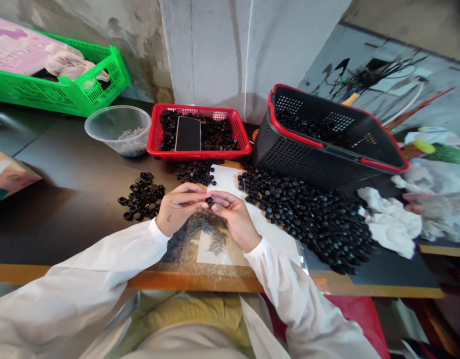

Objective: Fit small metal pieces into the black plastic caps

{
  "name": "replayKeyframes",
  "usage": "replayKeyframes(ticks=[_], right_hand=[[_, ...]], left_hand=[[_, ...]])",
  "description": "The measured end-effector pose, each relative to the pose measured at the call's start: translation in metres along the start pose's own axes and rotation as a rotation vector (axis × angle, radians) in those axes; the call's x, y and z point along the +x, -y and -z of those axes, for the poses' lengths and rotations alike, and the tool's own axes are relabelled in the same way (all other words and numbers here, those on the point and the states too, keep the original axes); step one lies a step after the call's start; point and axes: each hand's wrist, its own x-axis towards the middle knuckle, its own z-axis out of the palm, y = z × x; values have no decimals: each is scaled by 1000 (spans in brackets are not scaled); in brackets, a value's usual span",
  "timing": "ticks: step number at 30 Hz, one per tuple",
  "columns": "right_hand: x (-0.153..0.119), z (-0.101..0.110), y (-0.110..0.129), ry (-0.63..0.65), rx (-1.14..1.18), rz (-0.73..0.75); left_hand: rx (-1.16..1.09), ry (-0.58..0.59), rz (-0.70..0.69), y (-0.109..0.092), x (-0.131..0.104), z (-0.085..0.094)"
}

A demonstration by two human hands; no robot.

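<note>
Between the fingertips of both hands is a small round black part, partly hidden by the fingers. My left hand pinches it from one side, and my right hand from the other. Below the hands, small grey metal pieces lie on clear plastic over white paper. To the left sits a small pile of black round parts. A far larger heap of black caps spreads to the right. Another little cluster of black parts lies just beyond my hands.
At the back, a red basket of black parts has a phone on top. Left of it stands a clear bowl with small grey pieces. A green crate, black basket, crumpled tissue and box surround the work area.
</note>
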Motion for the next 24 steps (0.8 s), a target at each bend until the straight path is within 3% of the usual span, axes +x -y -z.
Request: replayKeyframes(ticks=[14, 24], right_hand=[[-3, -4, 11, 39, -110, 55], [-3, -5, 5, 43, -115, 84]], left_hand=[[-63, -2, -12, -1, 1, 0], [-106, 16, -34, -1, 0, 1]])
